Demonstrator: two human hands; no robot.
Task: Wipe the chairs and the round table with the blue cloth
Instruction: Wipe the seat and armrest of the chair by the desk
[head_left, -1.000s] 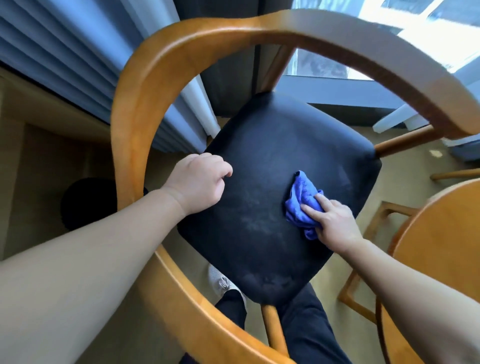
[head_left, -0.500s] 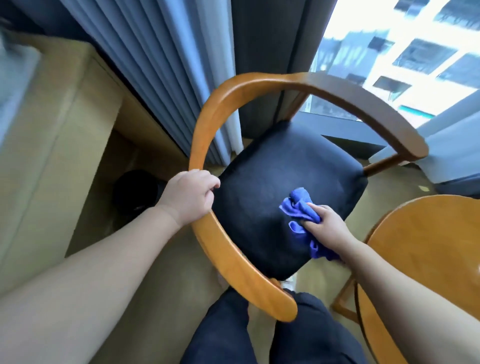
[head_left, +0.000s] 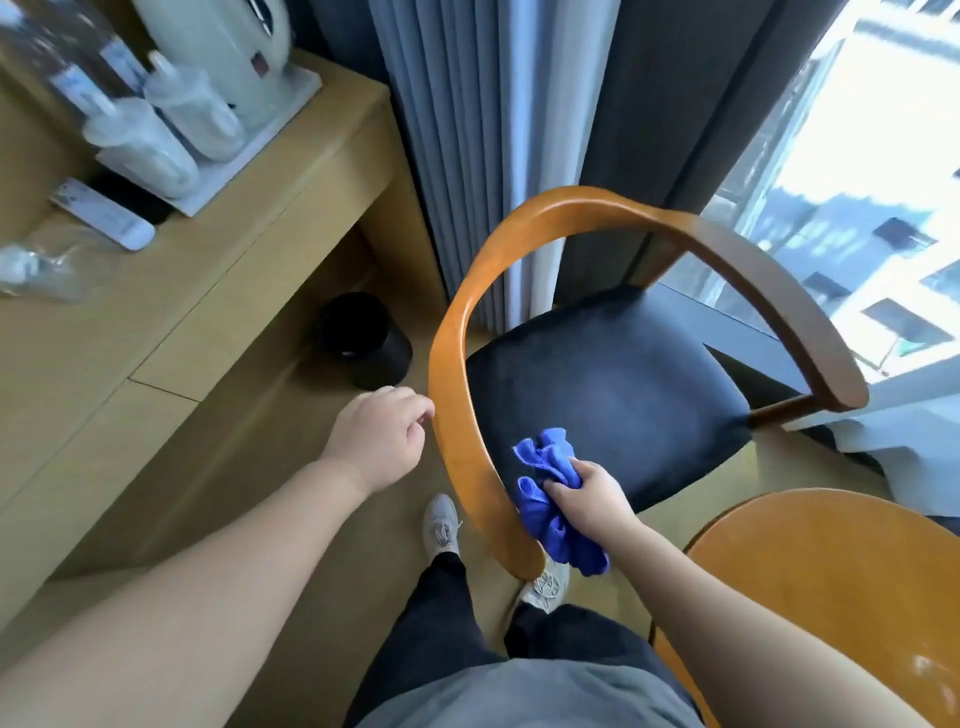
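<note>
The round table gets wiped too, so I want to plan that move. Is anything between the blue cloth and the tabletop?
Nothing visible. The right hand holds the blue cloth at the chair's front edge, and the round table lies just to its right with only open floor between. The part of the tabletop in view is bare.

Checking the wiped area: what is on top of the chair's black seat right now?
Only the bunched blue cloth lies over the near edge of the black seat, held in the right hand. The rest shows bare. The curved wooden armrest hides the seat's left edge.
</note>
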